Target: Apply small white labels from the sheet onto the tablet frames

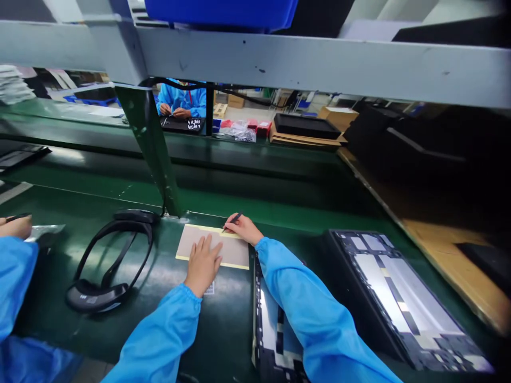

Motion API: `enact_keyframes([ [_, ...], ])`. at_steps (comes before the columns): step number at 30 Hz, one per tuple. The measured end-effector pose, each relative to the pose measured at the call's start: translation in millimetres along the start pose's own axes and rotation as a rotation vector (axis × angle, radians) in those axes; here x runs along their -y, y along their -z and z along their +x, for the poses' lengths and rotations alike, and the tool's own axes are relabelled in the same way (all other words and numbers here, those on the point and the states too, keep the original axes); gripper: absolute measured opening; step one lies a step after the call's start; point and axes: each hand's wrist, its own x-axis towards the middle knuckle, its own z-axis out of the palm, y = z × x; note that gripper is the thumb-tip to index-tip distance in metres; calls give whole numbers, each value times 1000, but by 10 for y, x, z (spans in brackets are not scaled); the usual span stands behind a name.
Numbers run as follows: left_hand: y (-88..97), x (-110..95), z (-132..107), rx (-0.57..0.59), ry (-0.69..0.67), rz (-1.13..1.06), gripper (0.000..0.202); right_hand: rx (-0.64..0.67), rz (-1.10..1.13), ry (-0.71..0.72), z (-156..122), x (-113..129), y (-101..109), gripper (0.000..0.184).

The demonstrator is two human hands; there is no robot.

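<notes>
My left hand (203, 263) lies flat, fingers stretched out, on a pale rectangular sheet (235, 252) with yellow edges that rests on the green bench (223, 319). My right hand (244, 227) is closed round a thin dark tool like tweezers (232, 221), whose tip touches the far edge of the sheet. Both arms wear blue sleeves. Under my right forearm lies an open device panel (267, 330), partly hidden. A small white label (209, 289) sits just below my left wrist.
A black headset-like band (107, 266) lies to the left. Another open panel (403, 298) lies at right beside a wooden ledge (447, 255). A neighbour's hand and blue sleeve (16, 250) show at far left. Across the belt a person in blue (181, 101) works. A green post (151, 149) stands ahead.
</notes>
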Motion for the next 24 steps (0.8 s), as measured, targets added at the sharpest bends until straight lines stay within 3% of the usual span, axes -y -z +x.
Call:
enact_keyframes([
  [17,-51,6,-95,-8,-16,-26,43,49,-2,18,-8,-32,-38,42],
  [21,-36,27,-53,-18,-10,-39,42,-2,19,59,-101,144,-102,44],
  [24,30,72,5,9,-12,-36,40,-81,31,155,-502,428,-24,39],
])
